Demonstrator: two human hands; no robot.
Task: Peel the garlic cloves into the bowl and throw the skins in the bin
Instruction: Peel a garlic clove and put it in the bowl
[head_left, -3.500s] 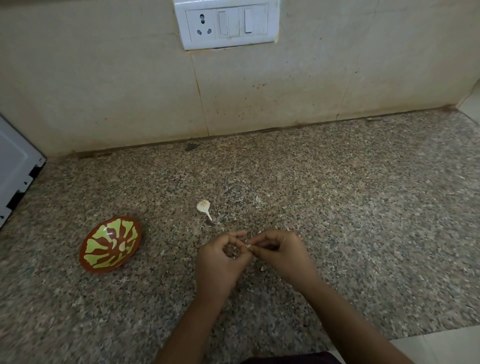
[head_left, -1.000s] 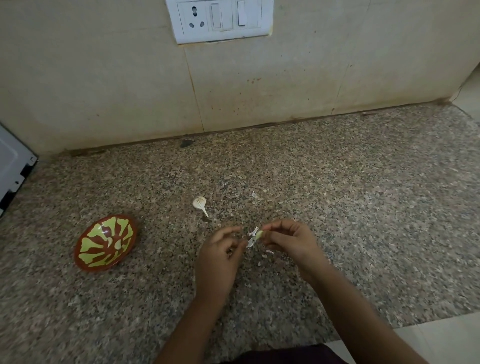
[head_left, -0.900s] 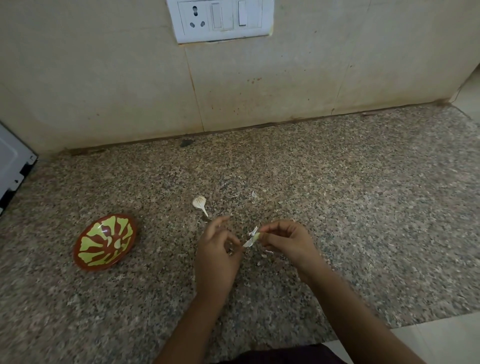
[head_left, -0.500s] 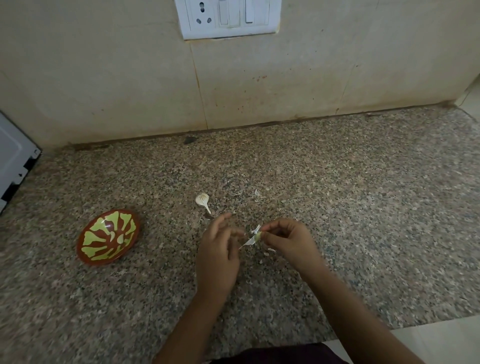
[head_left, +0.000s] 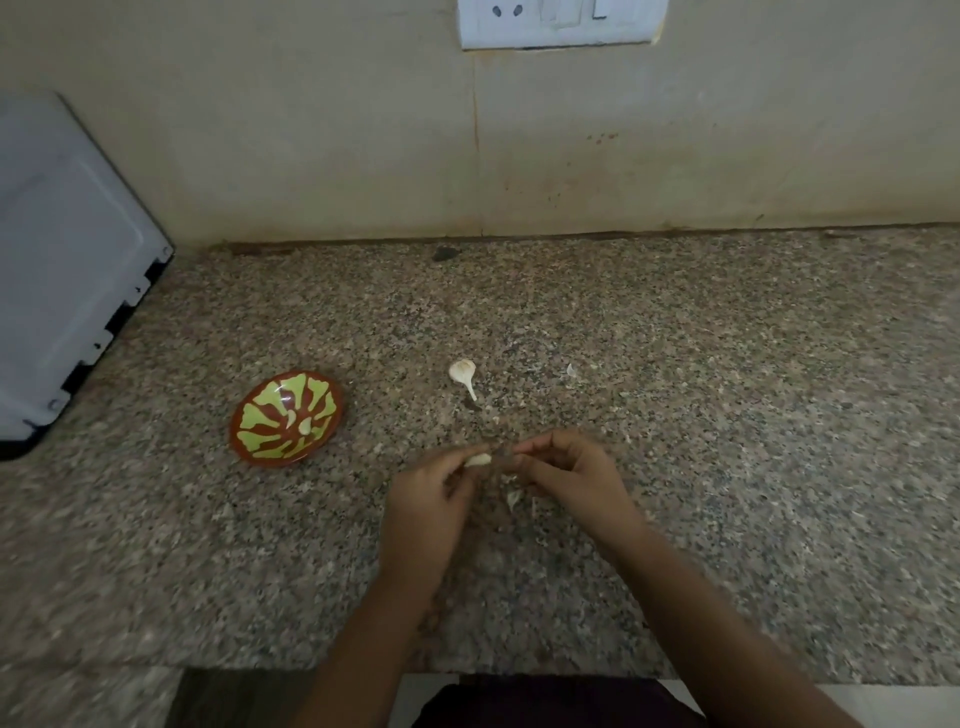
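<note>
My left hand (head_left: 431, 504) pinches a pale, peeled-looking garlic clove (head_left: 478, 460) between thumb and forefinger. My right hand (head_left: 569, 478) is just to its right with the fingers curled. Its thumb and forefinger are pinched together close to the clove, apparently on a bit of skin. A loose piece of skin (head_left: 513, 500) shows just below, between the two hands. The brown bowl with a green pattern (head_left: 240, 441) sits on the counter to the left and holds two peeled cloves (head_left: 298, 422). The bin is not in view.
A garlic remnant with a stem (head_left: 462, 372) and a skin scrap (head_left: 571, 370) lie on the granite counter (head_left: 727, 415) beyond my hands. A white appliance (head_left: 62, 270) stands at the far left. The wall with a socket plate (head_left: 561, 23) is behind, and the counter's front edge (head_left: 519, 670) is near me.
The clove has passed from my right fingers to my left, and its flared skin is off. A skin piece now shows below my hands. The view has shifted, so the bowl sits nearer the middle.
</note>
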